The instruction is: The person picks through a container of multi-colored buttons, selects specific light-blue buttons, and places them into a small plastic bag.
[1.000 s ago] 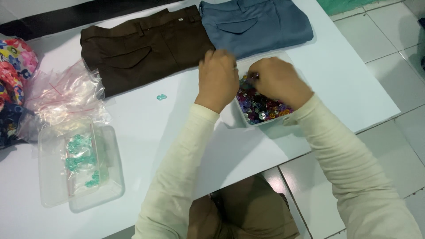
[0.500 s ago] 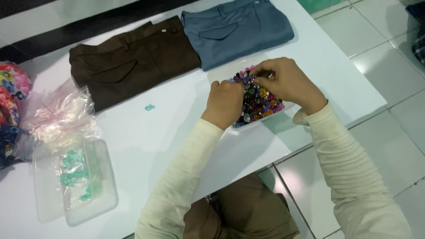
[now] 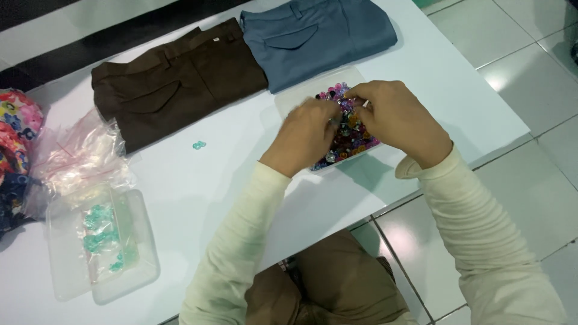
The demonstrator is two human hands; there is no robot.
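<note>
Both hands meet over a clear plastic tray of mixed coloured buttons (image 3: pixel 352 141), near the folded grey-blue trousers (image 3: pixel 319 36). Left hand (image 3: pixel 307 135) and right hand (image 3: pixel 394 117) pinch something small between fingertips; which piece, hidden. Buttons lie directly beneath.

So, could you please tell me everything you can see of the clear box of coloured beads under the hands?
The box of beads is a shallow, clear plastic container, roughly rectangular. It lies flat on the white table, close to its near edge, just in front of the folded blue trousers. It holds a heap of small shiny beads in purple, pink, blue, orange and dark tones. The left hand and right hand meet over it, fingers among the beads, hiding much of it.
</note>
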